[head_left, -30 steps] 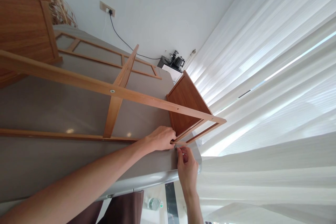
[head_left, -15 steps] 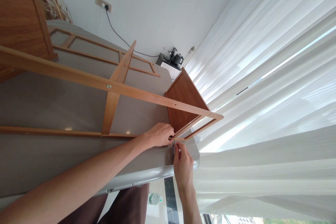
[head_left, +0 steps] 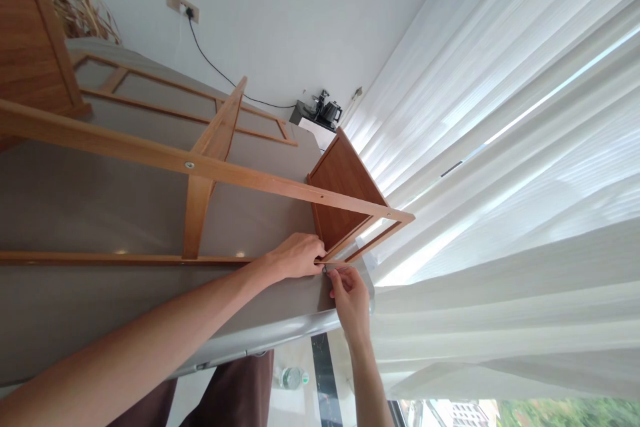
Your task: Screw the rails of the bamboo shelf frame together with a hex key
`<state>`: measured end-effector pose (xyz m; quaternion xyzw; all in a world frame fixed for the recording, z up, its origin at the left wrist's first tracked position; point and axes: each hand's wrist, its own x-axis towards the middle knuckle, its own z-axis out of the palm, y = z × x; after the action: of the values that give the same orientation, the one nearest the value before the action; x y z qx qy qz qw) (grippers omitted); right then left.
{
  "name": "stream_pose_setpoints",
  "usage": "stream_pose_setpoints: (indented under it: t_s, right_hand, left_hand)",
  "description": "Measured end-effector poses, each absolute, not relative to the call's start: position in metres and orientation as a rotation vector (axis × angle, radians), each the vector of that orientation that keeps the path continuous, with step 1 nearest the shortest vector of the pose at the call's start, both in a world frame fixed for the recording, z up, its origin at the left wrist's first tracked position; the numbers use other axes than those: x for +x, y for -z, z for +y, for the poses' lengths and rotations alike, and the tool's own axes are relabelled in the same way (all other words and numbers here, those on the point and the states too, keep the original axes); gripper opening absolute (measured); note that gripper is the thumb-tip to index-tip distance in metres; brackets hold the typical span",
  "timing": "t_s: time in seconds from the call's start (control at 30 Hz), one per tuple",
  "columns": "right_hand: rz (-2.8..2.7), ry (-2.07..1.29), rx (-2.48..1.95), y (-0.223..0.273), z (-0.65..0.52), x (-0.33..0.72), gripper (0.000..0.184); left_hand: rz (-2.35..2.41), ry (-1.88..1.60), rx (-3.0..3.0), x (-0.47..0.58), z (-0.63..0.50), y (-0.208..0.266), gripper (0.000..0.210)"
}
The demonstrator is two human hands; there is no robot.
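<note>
Wooden frame (head_left: 260,181): at my left hand (head_left: 300,255), beyond my right hand (head_left: 353,297).
Left: clamped on lower rail (head_left: 220,259).
Right: pinching thin metal tool (head_left: 325,269).

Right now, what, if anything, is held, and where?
Left hand: wooden frame, at lower rail, near its end. Right hand: small thin piece, held part unclear.

can't read a single word, brand or number here, tbh. can't make out any print on the clear bottle (head_left: 290,378), way too small, and same deal with the black kettle (head_left: 331,112).
</note>
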<state>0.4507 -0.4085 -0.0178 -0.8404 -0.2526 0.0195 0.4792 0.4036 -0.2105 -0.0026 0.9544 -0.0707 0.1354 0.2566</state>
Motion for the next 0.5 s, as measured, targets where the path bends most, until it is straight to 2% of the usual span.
stream_pose_setpoints:
  t_s: [0.17,0.5]
  right_hand:
    - [-0.589,-0.086,-2.018,0.016,-0.412,0.451,0.043]
    - [-0.638,0.071,-2.141,0.020,-0.409,0.438,0.038]
  left_hand:
    - [-0.188,-0.379,2.596,0.403,-0.211,0.002,0.017]
    - [-0.206,-0.371,2.565,0.404,-0.210,0.004,0.020]
